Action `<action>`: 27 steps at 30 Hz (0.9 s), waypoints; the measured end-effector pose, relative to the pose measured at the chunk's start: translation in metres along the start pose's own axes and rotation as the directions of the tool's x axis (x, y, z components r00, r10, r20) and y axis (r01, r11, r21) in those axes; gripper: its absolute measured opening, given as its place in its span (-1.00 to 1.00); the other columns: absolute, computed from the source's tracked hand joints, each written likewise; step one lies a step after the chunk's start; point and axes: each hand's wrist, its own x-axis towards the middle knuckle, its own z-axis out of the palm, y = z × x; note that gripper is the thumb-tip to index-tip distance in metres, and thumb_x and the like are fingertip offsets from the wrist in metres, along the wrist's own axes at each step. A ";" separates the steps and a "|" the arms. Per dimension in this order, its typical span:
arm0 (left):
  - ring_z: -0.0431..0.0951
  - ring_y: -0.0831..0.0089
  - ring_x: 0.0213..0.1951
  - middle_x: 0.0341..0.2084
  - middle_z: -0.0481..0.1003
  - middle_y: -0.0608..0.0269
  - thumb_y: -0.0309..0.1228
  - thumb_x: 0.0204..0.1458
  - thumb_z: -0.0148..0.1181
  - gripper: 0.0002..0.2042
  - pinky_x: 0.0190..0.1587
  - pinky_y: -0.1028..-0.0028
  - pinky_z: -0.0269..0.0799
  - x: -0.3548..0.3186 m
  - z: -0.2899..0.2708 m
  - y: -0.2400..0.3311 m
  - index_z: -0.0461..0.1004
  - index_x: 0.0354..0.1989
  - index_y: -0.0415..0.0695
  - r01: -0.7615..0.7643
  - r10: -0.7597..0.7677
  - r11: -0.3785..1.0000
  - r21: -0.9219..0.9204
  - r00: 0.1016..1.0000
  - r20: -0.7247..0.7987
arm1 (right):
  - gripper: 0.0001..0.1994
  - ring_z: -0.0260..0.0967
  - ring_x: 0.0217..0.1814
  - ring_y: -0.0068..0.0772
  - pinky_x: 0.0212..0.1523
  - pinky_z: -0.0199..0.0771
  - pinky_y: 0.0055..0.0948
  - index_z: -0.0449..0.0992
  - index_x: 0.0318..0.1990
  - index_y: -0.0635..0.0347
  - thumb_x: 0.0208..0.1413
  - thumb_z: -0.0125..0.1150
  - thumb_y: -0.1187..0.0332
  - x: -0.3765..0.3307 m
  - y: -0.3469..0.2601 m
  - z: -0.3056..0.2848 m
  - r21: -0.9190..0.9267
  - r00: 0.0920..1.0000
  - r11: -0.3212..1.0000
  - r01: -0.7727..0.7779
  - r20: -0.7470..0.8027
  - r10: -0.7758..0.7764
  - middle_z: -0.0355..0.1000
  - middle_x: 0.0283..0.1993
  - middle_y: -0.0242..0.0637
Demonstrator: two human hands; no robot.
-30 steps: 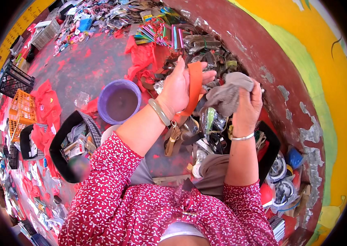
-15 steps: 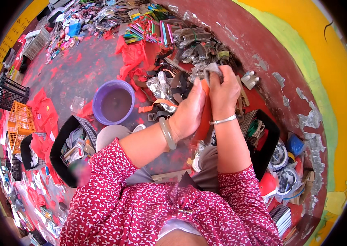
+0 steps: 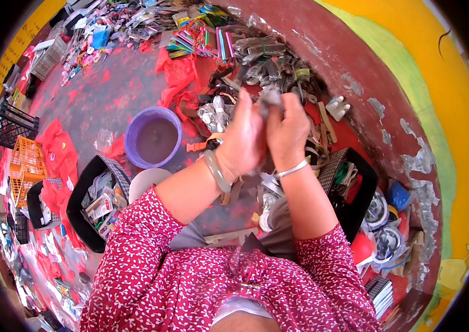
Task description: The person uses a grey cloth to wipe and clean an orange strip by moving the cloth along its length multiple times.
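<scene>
My right hand [image 3: 288, 130] is closed on a grey cloth [image 3: 270, 99], bunched at the fingertips and blurred by motion. Close beside it, my left hand [image 3: 242, 135] has its thumb pointing up and its other fingers curled out of sight; what it grips is hidden. A dark strip shows faintly below the hands. Beyond them lies a pile of belts and clear plastic packets [image 3: 215, 115], with an orange belt [image 3: 204, 143] along its near side. To the left stands a purple basin [image 3: 130, 156] of murky water.
Black boxes flank my knees: a left box [image 3: 79, 191] with packets and a right box [image 3: 364, 205] with cords. An orange crate [image 3: 27, 166] and red plastic sheeting [image 3: 60, 149] are at the far left. A peeling wall [image 3: 389, 122] rises at the right.
Both hands have shifted left, the right one also slightly nearer me. The orange strap seen between them before is now out of sight. The cloth stays in my right hand.
</scene>
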 end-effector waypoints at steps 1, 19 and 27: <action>0.34 0.28 0.08 0.04 0.35 0.19 0.34 0.05 -0.41 -0.23 0.22 0.27 0.14 0.002 -0.005 0.011 0.23 0.14 -0.10 0.024 -0.031 0.995 -0.095 0.998 -0.064 | -0.88 0.38 -0.22 0.09 -0.23 0.42 -0.19 0.38 -0.25 0.17 0.04 0.05 0.45 -0.009 -0.008 0.002 0.029 0.990 0.990 0.140 -0.011 -0.139 0.41 -0.29 -0.03; 0.22 0.32 0.23 0.19 0.23 0.17 0.27 0.11 -0.37 -0.24 0.29 0.30 0.02 -0.009 0.014 -0.013 0.08 0.26 -0.14 -0.026 0.026 0.995 0.097 1.000 0.005 | -0.91 0.39 -0.37 0.11 -0.37 0.36 -0.09 0.34 -0.38 0.20 0.05 0.04 0.38 0.018 0.009 -0.002 -0.073 0.993 0.991 -0.109 -0.055 0.105 0.43 -0.38 0.00; 0.30 0.33 0.12 0.05 0.33 0.18 0.17 0.18 -0.35 -0.40 0.22 0.30 0.14 -0.003 0.006 0.000 0.24 0.13 -0.06 -0.015 0.009 0.990 -0.143 0.999 -0.043 | -0.91 0.40 -0.37 0.11 -0.38 0.37 -0.07 0.32 -0.35 0.18 0.03 0.06 0.40 0.006 0.000 0.006 -0.090 0.994 0.995 0.042 -0.099 -0.051 0.42 -0.38 -0.01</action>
